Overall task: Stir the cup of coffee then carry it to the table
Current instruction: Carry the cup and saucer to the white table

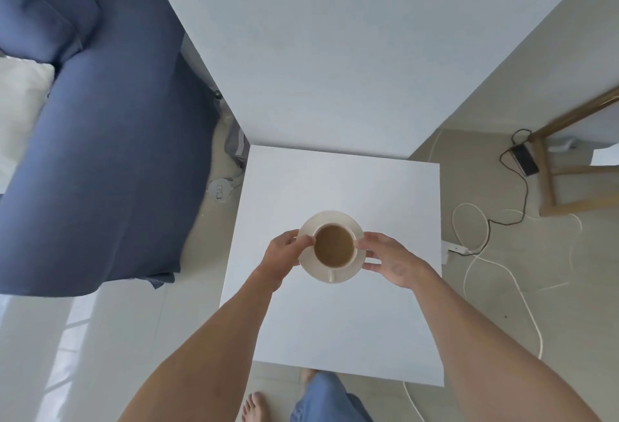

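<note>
Both hands, left hand (287, 252) and right hand (390, 261), pinch the saucer (338, 274) under the coffee cup (334, 245) above the table (335, 321)

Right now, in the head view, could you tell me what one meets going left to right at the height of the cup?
Blue sofa → left hand → cup of coffee on its saucer → right hand → white cables on the floor.
</note>
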`<state>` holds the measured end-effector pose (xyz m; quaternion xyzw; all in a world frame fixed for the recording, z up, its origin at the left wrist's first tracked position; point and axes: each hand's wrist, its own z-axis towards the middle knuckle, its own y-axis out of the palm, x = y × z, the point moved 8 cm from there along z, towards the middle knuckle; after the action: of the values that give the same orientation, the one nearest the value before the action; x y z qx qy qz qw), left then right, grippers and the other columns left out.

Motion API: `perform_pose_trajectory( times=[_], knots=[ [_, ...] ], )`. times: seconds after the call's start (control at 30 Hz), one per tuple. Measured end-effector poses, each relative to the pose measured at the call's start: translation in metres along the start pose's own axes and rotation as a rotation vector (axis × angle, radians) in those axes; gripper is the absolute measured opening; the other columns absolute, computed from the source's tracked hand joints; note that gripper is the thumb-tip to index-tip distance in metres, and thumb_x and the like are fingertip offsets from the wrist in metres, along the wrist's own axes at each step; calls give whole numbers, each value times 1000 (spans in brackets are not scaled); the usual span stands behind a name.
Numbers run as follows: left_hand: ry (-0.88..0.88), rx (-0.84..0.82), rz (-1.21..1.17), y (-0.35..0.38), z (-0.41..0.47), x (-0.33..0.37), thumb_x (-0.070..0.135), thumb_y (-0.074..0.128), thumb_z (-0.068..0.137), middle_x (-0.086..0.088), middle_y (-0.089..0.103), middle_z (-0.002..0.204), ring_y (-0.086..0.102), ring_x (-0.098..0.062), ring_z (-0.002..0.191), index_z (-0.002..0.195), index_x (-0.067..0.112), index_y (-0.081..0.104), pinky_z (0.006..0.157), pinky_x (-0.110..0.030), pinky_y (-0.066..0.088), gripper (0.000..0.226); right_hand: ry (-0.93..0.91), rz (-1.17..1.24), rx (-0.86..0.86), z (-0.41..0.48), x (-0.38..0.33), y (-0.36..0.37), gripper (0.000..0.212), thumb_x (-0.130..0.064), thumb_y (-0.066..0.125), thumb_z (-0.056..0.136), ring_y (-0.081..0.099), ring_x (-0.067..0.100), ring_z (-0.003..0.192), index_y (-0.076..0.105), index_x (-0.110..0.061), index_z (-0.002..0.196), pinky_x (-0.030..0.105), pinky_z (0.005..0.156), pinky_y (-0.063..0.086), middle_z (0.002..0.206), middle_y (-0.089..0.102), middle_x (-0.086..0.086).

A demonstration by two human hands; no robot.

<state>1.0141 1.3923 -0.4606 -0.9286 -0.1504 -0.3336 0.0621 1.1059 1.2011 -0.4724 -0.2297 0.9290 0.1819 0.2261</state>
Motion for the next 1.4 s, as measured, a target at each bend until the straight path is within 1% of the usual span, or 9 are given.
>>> perform_pose_trajectory(
  times=[0.43, 0.57, 0.77, 1.0, 1.07, 1.17, 1.23, 1.33, 1.4],
  knots=[
    [-48, -12, 48, 10, 75, -49, 41, 67, 76, -7, 67, 118, 61, -20, 113, 87, 40, 75, 99, -46, 51, 14, 42, 64, 46, 81, 39, -31, 40, -11, 68, 87, 64, 20, 103, 57, -8, 126, 36, 97, 48, 118, 66, 8],
    [-68, -2, 51, 14, 83, -55, 41, 66, 77, -4, 68, 116, 61, -19, 113, 88, 38, 75, 99, -44, 50, 15, 44, 77, 43, 89, 45, -35, 35, -10, 67, 88, 68, 18, 97, 60, -8, 122, 32, 89, 52, 114, 68, 7],
    [-70, 14, 67, 16, 87, -59, 39, 65, 76, -8, 68, 115, 60, -24, 114, 92, 27, 75, 100, -44, 51, 22, 37, 102, 53, 97, 52, -41, 39, -9, 69, 86, 67, 21, 104, 59, -9, 124, 37, 97, 50, 117, 69, 7],
    [-83, 33, 129, 16, 86, -65, 46, 60, 74, -6, 69, 112, 59, -22, 114, 99, 17, 71, 107, -43, 43, 40, -3, 94, 37, 95, 52, -39, 25, -11, 70, 86, 69, 17, 104, 67, -15, 111, 30, 93, 50, 104, 75, -3],
    [-82, 64, 127, 13, 86, -68, 48, 63, 75, -2, 67, 111, 58, -24, 116, 105, 15, 69, 105, -41, 43, 45, -14, 95, 41, 93, 53, -39, 23, -11, 70, 86, 68, 17, 105, 69, -15, 109, 28, 91, 51, 105, 75, -2],
    [-133, 142, 74, 7, 85, -75, 44, 71, 83, 6, 59, 128, 55, -22, 120, 141, 20, 49, 102, -36, 40, 67, -25, 81, 85, 93, 55, -38, 23, -13, 70, 86, 66, 20, 107, 69, -13, 109, 35, 100, 49, 111, 73, 3],
    [-129, 172, 87, 8, 82, -73, 44, 70, 84, 6, 55, 135, 51, -15, 117, 150, 23, 35, 96, -32, 36, 78, -39, 42, 144, 89, 56, -38, 34, -19, 72, 86, 64, 17, 108, 64, -11, 118, 41, 109, 41, 124, 66, 5],
    [-111, 212, 109, 9, 74, -68, 45, 65, 87, 4, 50, 141, 45, -11, 114, 153, 27, 26, 93, -29, 32, 79, -48, -43, 261, 72, 55, -40, 73, -35, 72, 86, 47, 18, 132, 40, -13, 147, 43, 114, 34, 149, 43, -1],
    [-123, 241, 97, 9, 68, -65, 45, 61, 88, 3, 48, 144, 45, -15, 124, 153, 27, 27, 93, -29, 31, 76, -63, -112, 331, 62, 52, -44, 73, -41, 67, 88, 43, 20, 135, 36, -16, 149, 42, 113, 35, 151, 40, -1]
  ],
)
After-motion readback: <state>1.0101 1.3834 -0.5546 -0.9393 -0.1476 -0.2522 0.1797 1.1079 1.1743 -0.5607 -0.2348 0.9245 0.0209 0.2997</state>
